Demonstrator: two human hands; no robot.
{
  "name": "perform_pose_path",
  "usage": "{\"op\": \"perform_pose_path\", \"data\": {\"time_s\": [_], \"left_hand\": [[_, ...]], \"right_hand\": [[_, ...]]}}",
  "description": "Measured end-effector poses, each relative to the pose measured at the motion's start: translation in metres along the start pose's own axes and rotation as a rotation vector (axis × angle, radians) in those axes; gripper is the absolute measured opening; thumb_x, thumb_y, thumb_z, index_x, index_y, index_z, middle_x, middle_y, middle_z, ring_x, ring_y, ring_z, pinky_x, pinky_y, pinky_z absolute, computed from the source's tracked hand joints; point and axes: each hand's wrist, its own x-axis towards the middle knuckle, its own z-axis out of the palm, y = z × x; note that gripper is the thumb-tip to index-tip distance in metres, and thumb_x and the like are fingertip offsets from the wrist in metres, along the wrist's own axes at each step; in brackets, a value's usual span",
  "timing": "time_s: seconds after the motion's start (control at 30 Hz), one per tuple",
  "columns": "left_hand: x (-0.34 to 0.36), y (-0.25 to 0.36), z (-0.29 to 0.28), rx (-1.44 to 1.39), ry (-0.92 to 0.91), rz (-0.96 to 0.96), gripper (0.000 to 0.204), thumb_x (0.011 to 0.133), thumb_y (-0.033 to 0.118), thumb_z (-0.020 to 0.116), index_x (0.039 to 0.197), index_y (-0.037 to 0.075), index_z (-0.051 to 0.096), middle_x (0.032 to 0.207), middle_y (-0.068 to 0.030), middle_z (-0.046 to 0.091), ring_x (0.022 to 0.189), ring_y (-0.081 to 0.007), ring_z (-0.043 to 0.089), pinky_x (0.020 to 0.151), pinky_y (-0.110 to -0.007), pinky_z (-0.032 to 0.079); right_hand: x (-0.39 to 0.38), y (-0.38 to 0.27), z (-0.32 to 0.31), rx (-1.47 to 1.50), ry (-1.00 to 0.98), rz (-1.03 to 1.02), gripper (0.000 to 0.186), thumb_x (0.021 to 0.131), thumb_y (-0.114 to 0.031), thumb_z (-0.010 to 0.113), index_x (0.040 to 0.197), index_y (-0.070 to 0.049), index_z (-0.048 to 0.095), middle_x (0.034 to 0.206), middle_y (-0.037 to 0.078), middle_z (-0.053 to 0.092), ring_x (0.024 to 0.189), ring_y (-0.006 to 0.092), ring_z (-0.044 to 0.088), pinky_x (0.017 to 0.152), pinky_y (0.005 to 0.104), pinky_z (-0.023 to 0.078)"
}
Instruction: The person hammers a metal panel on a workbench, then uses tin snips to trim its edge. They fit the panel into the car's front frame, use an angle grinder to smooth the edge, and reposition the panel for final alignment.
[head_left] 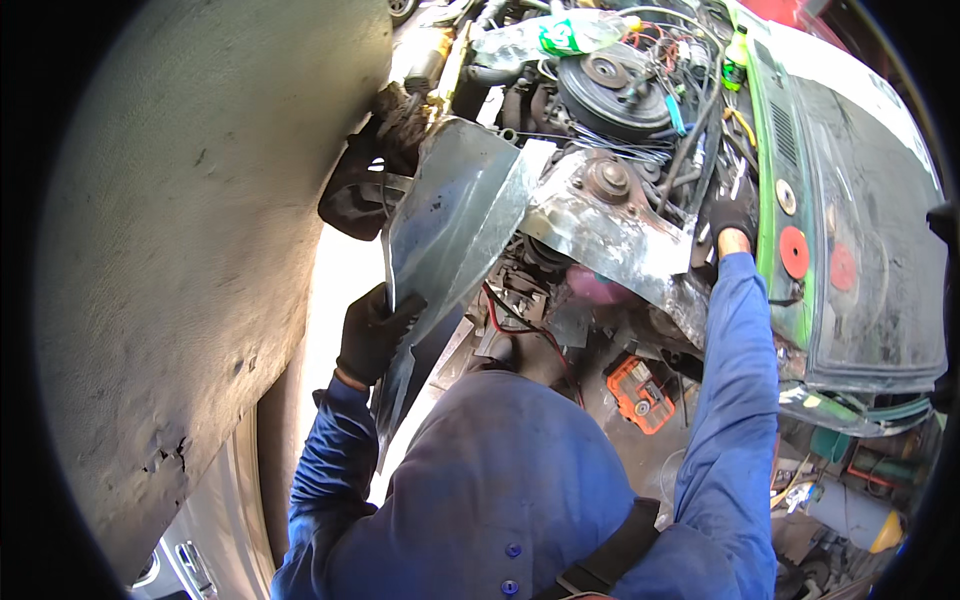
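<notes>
My left hand [378, 335], in a dark glove, grips the near left edge of a bent sheet metal panel [450, 205]. The panel slants up toward the engine bay, its far end by a shiny metal inner fender [610, 225] with a round mount on top. My right hand [735, 212], also gloved, reaches into the gutter beside the green car body edge [768, 200]. Silver hand tools [738, 180] lie at its fingertips. Its fingers blend into the dark surroundings, so whether it holds one of them is unclear.
A round black air filter housing [615, 95], loose wires and a clear plastic bottle [550, 38] fill the engine bay. On the floor lies an orange toolbox [640, 393]. A large worn body panel [200, 200] rises at left. Red discs [794, 252] rest near the windshield.
</notes>
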Motion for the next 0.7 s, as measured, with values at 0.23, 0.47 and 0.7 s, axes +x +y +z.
{"op": "perform_pose_path", "data": {"time_s": [0.23,0.47,0.7], "left_hand": [[-0.011,-0.006,-0.025,0.068,0.092,0.051,0.026,0.1,0.026,0.08,0.107,0.001,0.074,0.083,0.0012,0.07,0.073,-0.0067,0.055,0.068,-0.028,0.048],[-0.015,0.007,-0.011,0.215,0.311,0.118,0.039,0.098,0.039,0.08,0.091,0.001,0.071,0.067,-0.0113,0.066,0.06,-0.0147,0.052,0.06,-0.037,0.047],[-0.042,0.049,0.028,0.503,0.471,0.134,0.045,0.095,0.034,0.084,0.076,0.003,0.059,0.057,-0.0083,0.044,0.056,-0.0156,0.034,0.052,-0.037,0.032]], "right_hand": [[-0.045,-0.078,-0.052,0.128,0.212,-0.153,0.053,0.097,-0.018,0.062,0.146,0.001,0.06,0.14,0.03,0.064,0.13,0.0456,0.062,0.112,0.0493,0.048],[-0.232,-0.205,-0.043,0.951,-0.43,-0.432,0.05,0.107,-0.009,0.057,0.155,0.005,0.051,0.145,0.018,0.066,0.122,0.0253,0.069,0.103,0.0341,0.055],[-0.293,-0.229,-0.013,1.276,-1.238,-0.43,0.05,0.113,-0.032,0.057,0.148,0.004,0.056,0.108,0.009,0.071,0.088,0.0121,0.068,0.071,0.0256,0.055]]}}
